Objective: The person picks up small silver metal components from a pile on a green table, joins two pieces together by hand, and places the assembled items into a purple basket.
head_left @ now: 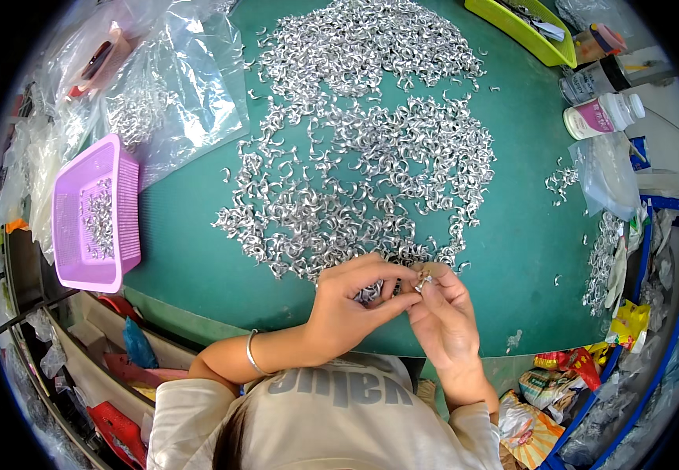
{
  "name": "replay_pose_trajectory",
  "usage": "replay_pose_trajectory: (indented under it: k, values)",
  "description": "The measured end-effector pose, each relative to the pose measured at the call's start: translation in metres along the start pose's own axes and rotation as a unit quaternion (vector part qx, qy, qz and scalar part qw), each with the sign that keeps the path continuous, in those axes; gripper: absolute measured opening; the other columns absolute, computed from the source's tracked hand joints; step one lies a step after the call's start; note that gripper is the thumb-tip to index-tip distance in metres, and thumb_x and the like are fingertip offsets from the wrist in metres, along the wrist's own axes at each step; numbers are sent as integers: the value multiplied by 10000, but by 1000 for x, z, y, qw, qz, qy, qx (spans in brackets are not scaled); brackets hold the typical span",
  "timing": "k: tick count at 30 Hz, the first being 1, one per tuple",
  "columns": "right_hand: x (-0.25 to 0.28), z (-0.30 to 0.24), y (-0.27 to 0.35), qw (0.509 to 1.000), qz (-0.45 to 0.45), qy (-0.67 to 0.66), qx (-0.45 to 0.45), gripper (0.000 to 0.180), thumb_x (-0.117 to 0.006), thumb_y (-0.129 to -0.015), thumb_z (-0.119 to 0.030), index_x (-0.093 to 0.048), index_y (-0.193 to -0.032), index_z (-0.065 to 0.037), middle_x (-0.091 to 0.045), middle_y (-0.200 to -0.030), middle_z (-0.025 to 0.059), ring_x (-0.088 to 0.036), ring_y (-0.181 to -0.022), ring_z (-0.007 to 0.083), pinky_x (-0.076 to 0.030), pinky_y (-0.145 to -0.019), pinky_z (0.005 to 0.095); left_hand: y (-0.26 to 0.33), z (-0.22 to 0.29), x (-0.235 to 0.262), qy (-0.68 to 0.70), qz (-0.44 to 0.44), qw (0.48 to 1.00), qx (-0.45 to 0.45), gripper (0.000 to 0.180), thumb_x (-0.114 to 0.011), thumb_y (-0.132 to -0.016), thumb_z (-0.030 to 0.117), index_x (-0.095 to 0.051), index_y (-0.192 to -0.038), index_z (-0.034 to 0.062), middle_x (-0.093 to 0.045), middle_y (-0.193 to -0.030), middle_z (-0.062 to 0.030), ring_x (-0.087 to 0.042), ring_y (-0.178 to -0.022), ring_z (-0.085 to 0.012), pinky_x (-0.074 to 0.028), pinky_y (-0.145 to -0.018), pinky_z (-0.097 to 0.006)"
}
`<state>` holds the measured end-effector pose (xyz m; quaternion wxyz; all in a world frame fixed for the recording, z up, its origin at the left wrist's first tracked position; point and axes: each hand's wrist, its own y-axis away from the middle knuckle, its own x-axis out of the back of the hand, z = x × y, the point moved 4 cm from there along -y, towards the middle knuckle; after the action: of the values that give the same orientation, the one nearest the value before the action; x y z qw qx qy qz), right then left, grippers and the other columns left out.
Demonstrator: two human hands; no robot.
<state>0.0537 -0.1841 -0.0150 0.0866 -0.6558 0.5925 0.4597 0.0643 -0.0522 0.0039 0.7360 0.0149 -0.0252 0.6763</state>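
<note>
Many small curved silvery metal pieces [371,141] lie heaped and scattered over the green tabletop [191,243]. Close to the table's near edge, my left hand [349,301] is curled around several of these metal pieces [369,293], which show in its palm. Its thumb and forefinger reach toward my right hand [447,313]. Between the fingertips of both hands is one small shiny metal piece [424,282], pinched by my right thumb and fingers. Its exact shape is partly hidden by the fingers.
A purple plastic basket [130,211] with metal pieces inside stands at the left, beside clear plastic bags [198,86]. At the far right are a yellow-green tray [512,27] and a white bottle [602,116]. Smaller piles [602,266] lie along the right edge, near a blue rack [653,345].
</note>
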Motion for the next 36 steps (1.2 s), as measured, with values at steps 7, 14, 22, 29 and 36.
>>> replay_pose_trajectory:
  k: [7, 14, 22, 29, 36]
  values:
    - [1, -2, 4, 996, 12, 70, 54, 192, -551, -822, 21, -539, -1013, 5, -579, -945, 66, -527, -847, 108, -409, -754, 248, 3, 3, 2, 6, 10, 1000, -18, 153, -681, -686, -16, -651, -832, 22, -517, -618, -36, -472, -535, -90, -381, -484, -231]
    - [-4, -8, 8, 983, 34, 151, 96, 215, -525, -828, 47, -539, -1042, 43, -582, -935, 68, -532, -829, 99, -413, -772, 228, 2, 5, 4, 29, -17, 999, 1, 103, -672, -703, -3, -642, -801, 7, -540, -620, -47, -489, -542, -98, -390, -489, -236]
    - [29, -41, -3, 869, 155, 401, 243, 153, -570, -798, 40, -584, -950, 25, -600, -859, 49, -521, -748, 89, -417, -687, 215, 13, 22, 105, -149, 246, 958, 13, 87, -601, -721, -42, -645, -773, 13, -612, -721, -43, -546, -651, -89, -446, -582, -218]
    - [2, -47, -24, 510, 76, 804, 297, 226, -636, -705, -20, -620, -929, -47, -550, -821, 77, -479, -770, 235, -344, -682, 335, 71, 19, 321, -433, 506, 745, 43, 228, -668, -779, 159, -655, -881, -45, -626, -767, -33, -535, -705, -87, -433, -690, -220]
    - [15, -47, -28, 681, 86, 686, 240, 182, -600, -743, 22, -611, -918, -27, -555, -785, 58, -494, -721, 151, -361, -650, 280, 83, 16, 307, -288, 542, 788, 56, 226, -626, -816, 194, -649, -878, -21, -498, -576, 38, -382, -495, -9, -256, -440, -153]
